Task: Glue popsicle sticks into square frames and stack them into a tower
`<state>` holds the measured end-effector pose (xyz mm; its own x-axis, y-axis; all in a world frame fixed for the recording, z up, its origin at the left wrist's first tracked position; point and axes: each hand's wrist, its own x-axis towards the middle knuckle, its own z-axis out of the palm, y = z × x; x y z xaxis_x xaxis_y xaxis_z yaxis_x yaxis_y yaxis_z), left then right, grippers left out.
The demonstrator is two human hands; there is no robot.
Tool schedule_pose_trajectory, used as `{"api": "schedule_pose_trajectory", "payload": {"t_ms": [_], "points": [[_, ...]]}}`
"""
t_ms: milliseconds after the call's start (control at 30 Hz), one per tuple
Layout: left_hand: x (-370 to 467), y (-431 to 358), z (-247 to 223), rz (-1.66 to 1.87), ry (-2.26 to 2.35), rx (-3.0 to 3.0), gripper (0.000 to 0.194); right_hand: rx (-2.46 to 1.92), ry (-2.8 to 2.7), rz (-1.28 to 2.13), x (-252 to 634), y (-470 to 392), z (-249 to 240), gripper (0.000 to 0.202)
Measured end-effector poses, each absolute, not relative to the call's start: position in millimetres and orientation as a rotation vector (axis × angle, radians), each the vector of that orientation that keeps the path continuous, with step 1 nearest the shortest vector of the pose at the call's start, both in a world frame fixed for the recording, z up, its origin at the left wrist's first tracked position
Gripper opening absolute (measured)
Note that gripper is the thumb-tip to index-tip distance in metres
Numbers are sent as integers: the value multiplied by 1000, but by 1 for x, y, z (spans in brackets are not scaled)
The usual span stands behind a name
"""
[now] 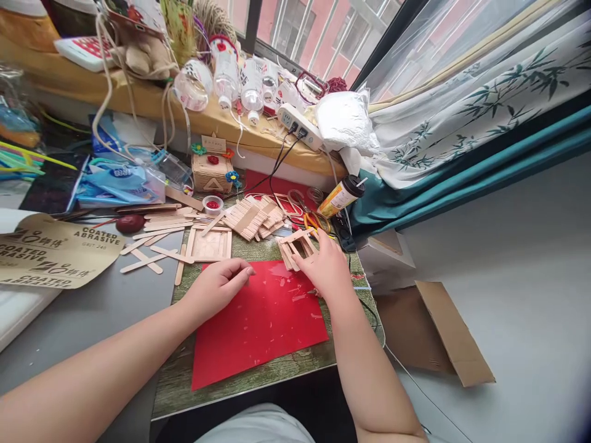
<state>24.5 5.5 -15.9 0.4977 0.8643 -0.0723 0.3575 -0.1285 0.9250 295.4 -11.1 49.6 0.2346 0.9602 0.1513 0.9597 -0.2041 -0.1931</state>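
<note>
My right hand [329, 266] has its thumb and fingers around a small frame of craft sticks [285, 253], with a square opening in its middle. The hand covers the frame's right side. Over the left part of a red sheet [263, 326] is my left hand [222, 282], its fingers curled in and the thumb close to the index finger. Nothing shows in it. Pale smears and bits mark the sheet. Just beyond the left hand lies a square craft-stick frame with a filled base [210, 244]. Farther back are stacked craft-stick panels [244, 218].
Loose craft sticks [143, 261] are spread at the left, near a sandpaper sheet [60, 252]. Orange-handled scissors [316, 221] and a drink cup [340, 195] stand at the back right. A power strip [300, 126] and bottles [250, 92] are on the ledge. Cables hang down.
</note>
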Motion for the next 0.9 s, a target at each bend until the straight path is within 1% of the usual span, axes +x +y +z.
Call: {"api": "schedule_pose_trajectory", "payload": {"t_ms": [100,267,367,500,600,667,833,900], "points": [[25,5,-16,603,1038,1723,36,-2289,-1800,24,293,-7,39,86],[25,6,-17,593,1045,1723,35,-2272,-1854,31,291,-2,25,101],[25,6,-17,595,1031,1732,36,-2250,-1887,105,291,4,21,107],[26,6,-18,611,1031,1747,36,-2278,-1877,236,289,11,20,104],[26,7,-18,608,1028,1746,36,-2315,-1853,221,287,13,21,97],[26,7,-18,595,1024,1738,36,-2333,-1844,194,286,15,22,97],[27,7,-17,577,1021,1727,36,-2428,-1851,251,283,24,25,120],[27,7,-17,577,1017,1726,36,-2479,-1860,308,283,28,25,124]]}}
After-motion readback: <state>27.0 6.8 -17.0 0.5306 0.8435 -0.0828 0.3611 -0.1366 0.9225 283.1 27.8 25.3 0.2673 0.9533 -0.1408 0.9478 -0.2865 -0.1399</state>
